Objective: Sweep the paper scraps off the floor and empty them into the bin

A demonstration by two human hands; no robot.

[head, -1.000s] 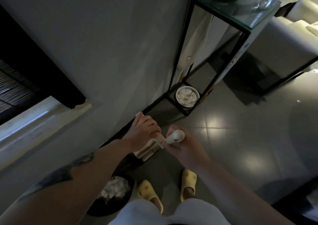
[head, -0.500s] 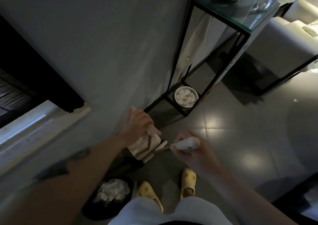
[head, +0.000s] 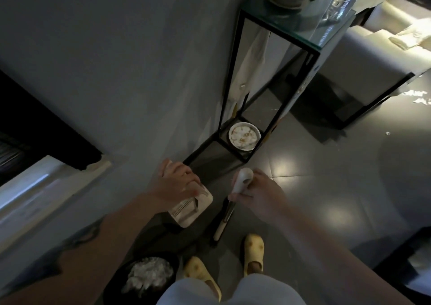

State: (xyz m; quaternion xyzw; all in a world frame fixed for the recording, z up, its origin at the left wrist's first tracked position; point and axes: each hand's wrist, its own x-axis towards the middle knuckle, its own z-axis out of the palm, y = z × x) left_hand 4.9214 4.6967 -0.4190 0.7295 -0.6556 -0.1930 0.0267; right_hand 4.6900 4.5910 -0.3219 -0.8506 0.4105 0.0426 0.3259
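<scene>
Presently: paper scraps [head: 149,272], white, heaped inside the black bin [head: 121,272], which stands at the wall foot; from this, sweeping appears done and emptying well advanced. Dustpan [head: 193,208], cream, combed edge, just beyond the bin, gripped at its handle by the left hand [head: 177,183], fingers curled round it. Brush [head: 229,208], cream handle, hanging nearly upright just right of the dustpan, apart from it; right hand [head: 258,194] closed round the handle top, probably to part the tools for stowing. Yellow slippers [head: 254,251] beside the bin. Glass-topped stand [head: 235,78] farther along the wall, holding a patterned dish [head: 244,135].

Dustpan [head: 191,208] handle under fingers [head: 186,181]
</scene>
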